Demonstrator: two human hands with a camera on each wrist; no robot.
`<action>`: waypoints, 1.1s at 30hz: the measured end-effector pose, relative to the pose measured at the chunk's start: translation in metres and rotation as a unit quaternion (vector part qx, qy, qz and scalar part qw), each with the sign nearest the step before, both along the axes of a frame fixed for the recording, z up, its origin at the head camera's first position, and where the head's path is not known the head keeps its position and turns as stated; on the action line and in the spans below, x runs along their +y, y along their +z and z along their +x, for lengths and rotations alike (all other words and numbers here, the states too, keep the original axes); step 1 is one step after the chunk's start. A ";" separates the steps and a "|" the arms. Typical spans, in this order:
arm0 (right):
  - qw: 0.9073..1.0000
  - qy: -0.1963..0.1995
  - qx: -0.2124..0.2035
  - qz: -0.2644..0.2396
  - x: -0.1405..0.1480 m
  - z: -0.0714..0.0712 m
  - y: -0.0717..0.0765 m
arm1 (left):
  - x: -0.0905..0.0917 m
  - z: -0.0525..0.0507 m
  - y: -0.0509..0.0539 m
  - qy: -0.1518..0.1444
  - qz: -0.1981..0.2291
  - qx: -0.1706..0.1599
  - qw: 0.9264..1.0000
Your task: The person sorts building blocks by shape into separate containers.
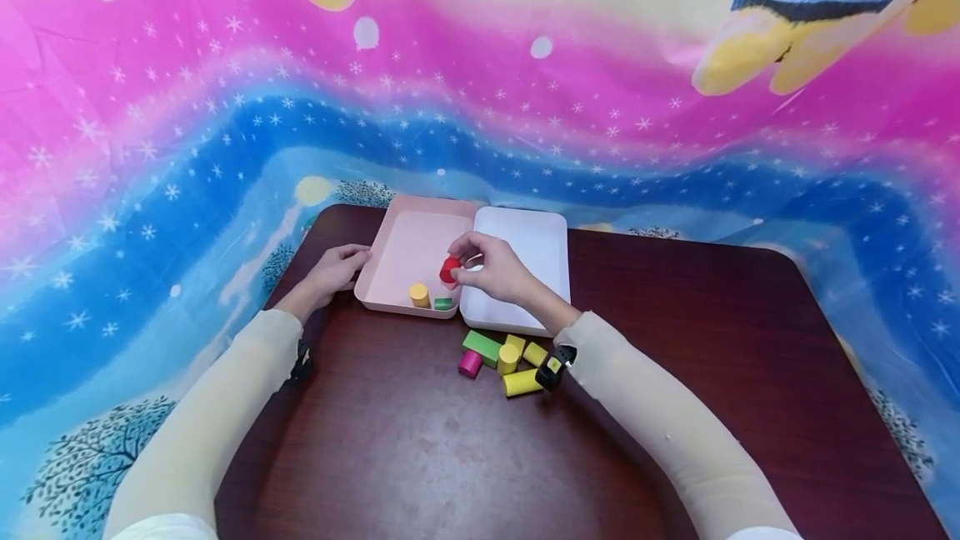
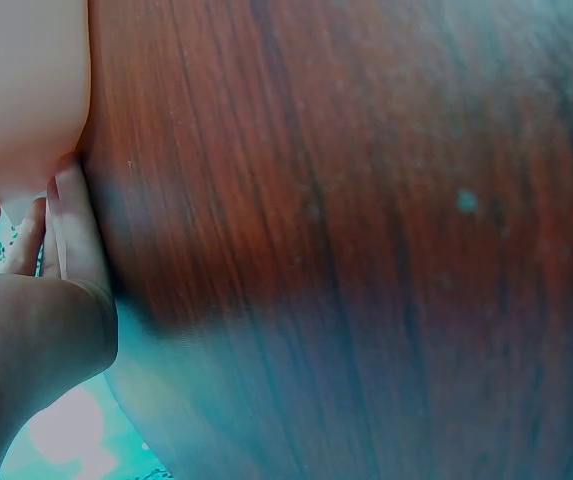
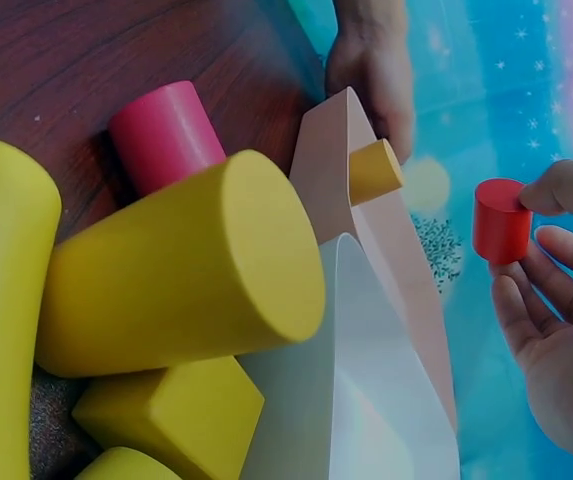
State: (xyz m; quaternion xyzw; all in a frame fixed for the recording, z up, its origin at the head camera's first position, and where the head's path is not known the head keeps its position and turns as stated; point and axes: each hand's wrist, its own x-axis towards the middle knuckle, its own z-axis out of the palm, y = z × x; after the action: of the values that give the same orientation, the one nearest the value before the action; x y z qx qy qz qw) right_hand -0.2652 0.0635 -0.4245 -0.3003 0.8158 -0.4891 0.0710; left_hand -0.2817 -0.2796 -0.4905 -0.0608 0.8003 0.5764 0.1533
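My right hand (image 1: 491,269) pinches a red cylinder (image 1: 450,270) between thumb and fingers, above the right side of the pink tray (image 1: 412,244). In the right wrist view the red cylinder (image 3: 502,221) sits at the fingertips of the right hand (image 3: 566,320). An orange-yellow cylinder (image 1: 419,296) and a small green block (image 1: 443,304) lie in the pink tray near its front edge. At the tray's left edge is my left hand (image 1: 335,269); in the left wrist view the fingers of that hand (image 2: 41,310) touch the tray's corner (image 2: 31,100), thumb apart from them.
A white tray (image 1: 525,252) adjoins the pink one on the right. In front of it, on the dark wooden table (image 1: 390,440), lie a green block (image 1: 482,347), a magenta cylinder (image 1: 470,364) and several yellow blocks (image 1: 522,382). A patterned cloth hangs behind.
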 end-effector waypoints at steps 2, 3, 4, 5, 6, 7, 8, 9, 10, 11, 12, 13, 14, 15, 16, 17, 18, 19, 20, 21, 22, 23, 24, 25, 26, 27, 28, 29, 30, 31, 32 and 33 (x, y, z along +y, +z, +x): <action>1.000 -0.002 -0.002 0.002 -0.001 -0.002 -0.001 | 0.000 0.001 0.000 -0.001 0.000 0.001 1.000; 1.000 -0.003 -0.002 0.003 -0.001 -0.003 -0.002 | 0.000 0.001 0.000 0.000 -0.001 0.000 1.000; 1.000 -0.003 -0.003 0.004 -0.002 -0.004 -0.003 | 0.000 0.002 0.000 0.001 -0.002 0.000 1.000; 1.000 -0.005 -0.005 0.006 -0.002 -0.005 -0.004 | 0.000 0.003 0.000 0.002 -0.003 0.000 1.000; 1.000 -0.006 -0.007 0.007 -0.003 -0.006 -0.005 | -0.001 0.003 0.000 0.002 -0.003 0.000 1.000; 1.000 -0.007 -0.009 0.009 -0.003 -0.007 -0.005 | -0.001 0.004 0.000 0.003 -0.003 0.000 1.000; 1.000 -0.009 -0.012 0.011 -0.004 -0.007 -0.007 | -0.001 0.004 0.000 0.002 -0.003 0.000 1.000; 1.000 -0.010 -0.013 0.013 -0.004 -0.008 -0.008 | -0.001 0.004 0.000 0.003 -0.002 0.000 1.000; 1.000 -0.013 -0.015 0.014 -0.004 -0.009 -0.010 | -0.001 0.004 0.000 0.003 -0.002 0.001 1.000; 1.000 -0.015 -0.017 0.016 -0.004 -0.010 -0.011 | -0.001 0.003 0.000 0.003 -0.001 0.001 1.000; 1.000 -0.016 -0.017 0.018 -0.004 -0.010 -0.012 | -0.002 0.003 0.000 0.002 0.000 0.001 1.000; 0.999 -0.017 -0.019 0.019 -0.004 -0.011 -0.014 | -0.002 0.003 0.000 0.003 -0.001 0.002 1.000; 0.999 -0.019 -0.020 0.021 -0.004 -0.012 -0.016 | -0.002 0.002 0.000 0.003 -0.001 0.002 1.000; 0.999 -0.020 -0.020 0.022 -0.004 -0.013 -0.017 | -0.002 0.002 0.001 0.003 0.000 0.002 1.000; 0.999 -0.021 -0.022 0.023 -0.004 -0.014 -0.019 | -0.002 0.002 0.001 0.002 0.000 0.002 1.000; 0.999 -0.021 -0.023 0.024 -0.004 -0.014 -0.020 | -0.002 0.002 0.001 0.002 -0.001 0.002 1.000; 0.999 -0.022 -0.024 0.026 -0.004 -0.015 -0.021 | -0.002 0.002 0.001 0.003 0.000 0.002 1.000; 0.999 -0.023 -0.025 0.027 -0.005 -0.015 -0.023 | -0.002 0.002 0.001 0.003 0.001 0.003 1.000; 0.999 -0.023 -0.023 0.030 -0.005 -0.016 -0.024 | -0.003 0.002 0.001 0.003 0.001 0.003 1.000; 0.999 -0.023 -0.023 0.032 -0.005 -0.016 -0.025 | -0.003 0.002 0.001 0.003 0.002 0.004 1.000; 0.999 -0.024 -0.022 0.034 -0.005 -0.016 -0.027 | -0.004 0.002 0.001 0.003 0.002 0.005 1.000; 0.999 -0.025 -0.021 0.037 -0.005 -0.016 -0.027 | -0.004 0.002 0.001 0.003 0.002 0.006 1.000; 0.999 -0.027 -0.020 0.039 -0.005 -0.015 -0.028 | -0.004 0.003 0.001 0.003 0.002 0.006 1.000; 0.999 -0.027 -0.020 0.040 -0.006 -0.015 -0.029 | -0.004 0.003 0.001 0.003 0.001 0.007 1.000; 0.999 -0.026 -0.020 0.042 -0.006 -0.015 -0.030 | -0.004 0.003 0.001 0.002 0.000 0.007 1.000; 0.999 -0.026 -0.021 0.043 -0.006 -0.014 -0.031 | -0.003 0.003 0.001 0.002 0.000 0.006 1.000; 0.998 -0.025 -0.021 0.045 -0.006 -0.014 -0.032 | -0.003 0.003 0.001 0.001 -0.001 0.006 1.000; 0.998 -0.025 -0.021 0.047 -0.005 -0.014 -0.033 | -0.003 0.003 0.001 0.000 0.000 0.005 1.000; 0.998 -0.024 -0.021 0.048 -0.005 -0.014 -0.034 | -0.002 0.003 0.000 -0.001 0.000 0.005 1.000; 0.998 -0.024 -0.021 0.050 -0.005 -0.014 -0.035 | -0.002 0.002 0.000 -0.001 0.003 0.004 1.000; 0.998 -0.024 -0.020 0.052 -0.005 -0.014 -0.035 | -0.001 0.001 0.001 -0.002 0.004 0.000 1.000; 0.998 -0.025 -0.019 0.054 -0.005 -0.014 -0.036 | -0.001 0.001 0.001 -0.002 0.006 0.000 1.000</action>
State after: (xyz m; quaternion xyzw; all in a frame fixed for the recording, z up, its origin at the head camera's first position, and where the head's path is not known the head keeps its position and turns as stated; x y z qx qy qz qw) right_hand -0.2797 0.0587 -0.4607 -0.2659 0.8467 -0.4520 0.0903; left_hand -0.2809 -0.2806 -0.4899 -0.0584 0.7970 0.5807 0.1554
